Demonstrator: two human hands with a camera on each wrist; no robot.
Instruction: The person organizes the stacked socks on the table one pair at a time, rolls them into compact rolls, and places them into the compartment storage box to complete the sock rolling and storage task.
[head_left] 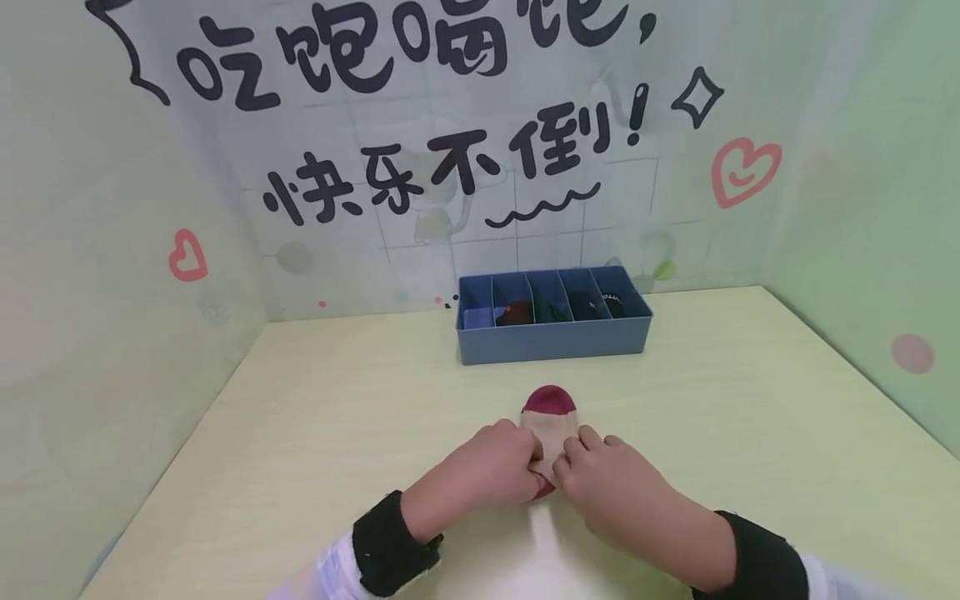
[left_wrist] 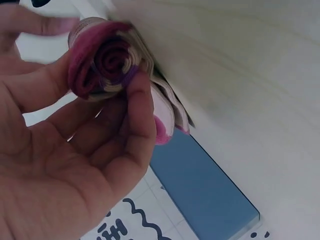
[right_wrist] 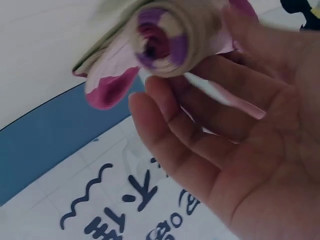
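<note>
A pair of beige socks (head_left: 551,427) with dark pink toes lies stacked on the table, toes pointing away from me. Its near end is wound into a roll (left_wrist: 111,59), whose spiral of pink, purple and beige shows from the side in both wrist views. My left hand (head_left: 495,465) grips the left end of this roll between thumb and curled fingers. At the right end, my right hand (head_left: 618,492) holds the roll, thumb on top and fingers bent beneath it. In the right wrist view a pink toe (right_wrist: 112,90) sticks out past the roll.
Beyond the socks stands a blue divided box (head_left: 555,342) against the back wall. Several of its compartments hold dark items, among them a brown bundle (head_left: 516,313). Printed cloth walls (head_left: 112,250) border the pale table (head_left: 337,392) on the left, right and back.
</note>
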